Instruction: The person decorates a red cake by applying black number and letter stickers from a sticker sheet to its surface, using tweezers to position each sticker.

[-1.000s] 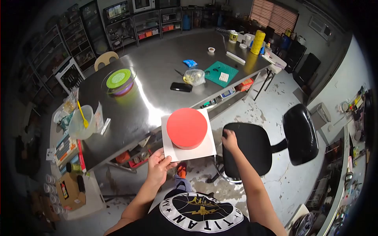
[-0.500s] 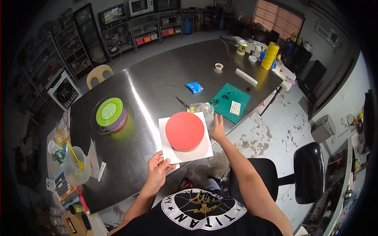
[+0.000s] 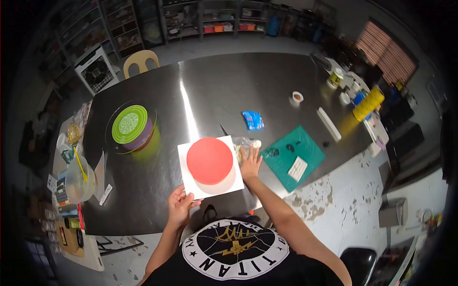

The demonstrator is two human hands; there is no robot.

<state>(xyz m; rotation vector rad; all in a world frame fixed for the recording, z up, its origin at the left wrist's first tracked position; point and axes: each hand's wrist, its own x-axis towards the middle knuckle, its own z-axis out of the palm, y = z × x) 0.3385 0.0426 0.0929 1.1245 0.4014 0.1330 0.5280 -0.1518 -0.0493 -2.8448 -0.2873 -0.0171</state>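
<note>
A coral-red round cake sits on a white square cake board. My left hand pinches the board's near-left edge, thumb on top. Beyond the board's right edge, my right hand has its fingers spread over a clear plastic bag, which shows something pale inside. A small whitish piece lies at the fingertips. Behind the bag rests a dark pointed blade, its other end hidden.
To the right lies a green cutting mat with small black pieces and a white letter mould. Behind are a blue packet, a small bowl and a white rolling pin. A green-topped turntable stands at left.
My right hand has moved left from the mat's edge onto the plastic bag, its fingers spreading. The cake and board stay in my left hand. The camera view has shifted.
</note>
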